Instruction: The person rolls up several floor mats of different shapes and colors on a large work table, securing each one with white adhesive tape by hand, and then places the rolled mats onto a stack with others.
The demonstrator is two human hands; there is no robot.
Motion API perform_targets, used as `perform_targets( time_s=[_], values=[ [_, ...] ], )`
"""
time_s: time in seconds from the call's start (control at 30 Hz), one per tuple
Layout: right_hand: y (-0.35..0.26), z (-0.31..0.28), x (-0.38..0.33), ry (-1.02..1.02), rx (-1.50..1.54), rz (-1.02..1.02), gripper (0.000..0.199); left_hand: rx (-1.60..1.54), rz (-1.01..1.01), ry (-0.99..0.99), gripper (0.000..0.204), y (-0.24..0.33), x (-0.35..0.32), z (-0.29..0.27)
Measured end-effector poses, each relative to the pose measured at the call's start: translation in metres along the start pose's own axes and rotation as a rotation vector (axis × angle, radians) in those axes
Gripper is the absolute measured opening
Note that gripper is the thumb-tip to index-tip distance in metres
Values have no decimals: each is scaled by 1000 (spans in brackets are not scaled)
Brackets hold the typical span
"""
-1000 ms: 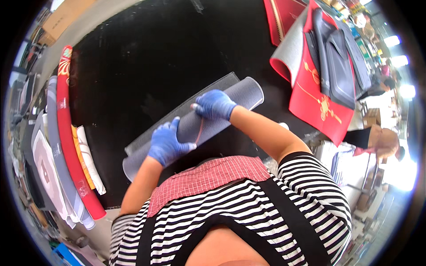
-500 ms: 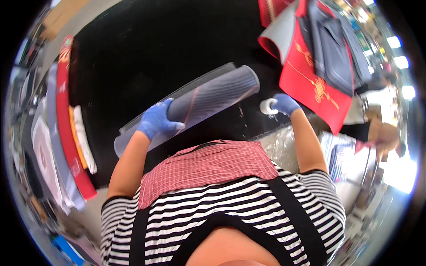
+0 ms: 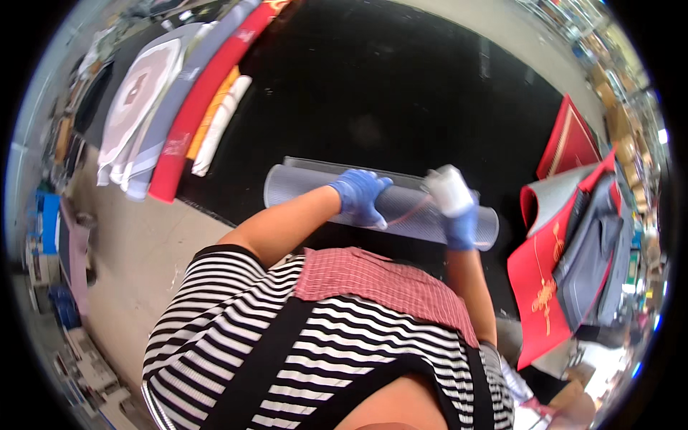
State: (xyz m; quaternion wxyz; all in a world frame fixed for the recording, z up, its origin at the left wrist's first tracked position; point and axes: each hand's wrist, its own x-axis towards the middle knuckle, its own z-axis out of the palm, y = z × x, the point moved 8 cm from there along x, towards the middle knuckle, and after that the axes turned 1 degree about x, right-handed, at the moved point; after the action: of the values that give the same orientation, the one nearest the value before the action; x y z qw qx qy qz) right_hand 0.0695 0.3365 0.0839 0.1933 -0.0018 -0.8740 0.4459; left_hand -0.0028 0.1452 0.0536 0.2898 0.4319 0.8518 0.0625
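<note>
A grey-blue mat rolled into a tube (image 3: 423, 221) lies across the black table (image 3: 373, 79) in front of me. My left hand (image 3: 360, 197), in a blue glove, presses on top of it, fingers stretched and thumb spread toward the near side. In my right hand (image 3: 461, 226), also blue-gloved, is a white roll of tape (image 3: 450, 190), held above the right part of the tube. Motion blurs the tape and that hand a little. A thin reddish line crosses the mat's surface between my hands. Along the tube's far side shows a darker flat edge.
At the left table edge lie long folded or rolled pieces: red (image 3: 188, 132), grey-blue (image 3: 168, 118), yellow and white (image 3: 222, 125). To the right, red mats with gold patterns (image 3: 534, 287) and dark grey mats (image 3: 595, 251) hang over the edge.
My right hand has brought the tape from the table, right of the tube, to above the tube. My view has turned, so the table and side piles appear rotated. My left hand stays on the mat.
</note>
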Motion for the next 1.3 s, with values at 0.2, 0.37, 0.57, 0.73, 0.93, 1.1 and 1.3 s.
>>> perform_targets(
  time_s=[0.2,0.37,0.57,0.73,0.93,1.1,1.3],
  values=[
    [46,68,2,160,325,384,27,-62,95,191,100,-9,11,0],
    [44,65,3,164,346,381,25,-1080,128,270,66,-23,34,15],
    [59,56,-8,242,611,310,30,-1329,186,283,26,-21,60,17],
    [37,54,-29,264,810,299,44,-300,-65,232,8,-63,90,12],
    [15,51,-50,228,741,269,46,-119,181,110,19,-63,115,58],
    [11,36,-52,285,718,263,42,41,484,-242,19,-35,119,73],
    [20,62,-47,173,811,211,53,-567,46,-334,20,-90,100,79]
  ],
)
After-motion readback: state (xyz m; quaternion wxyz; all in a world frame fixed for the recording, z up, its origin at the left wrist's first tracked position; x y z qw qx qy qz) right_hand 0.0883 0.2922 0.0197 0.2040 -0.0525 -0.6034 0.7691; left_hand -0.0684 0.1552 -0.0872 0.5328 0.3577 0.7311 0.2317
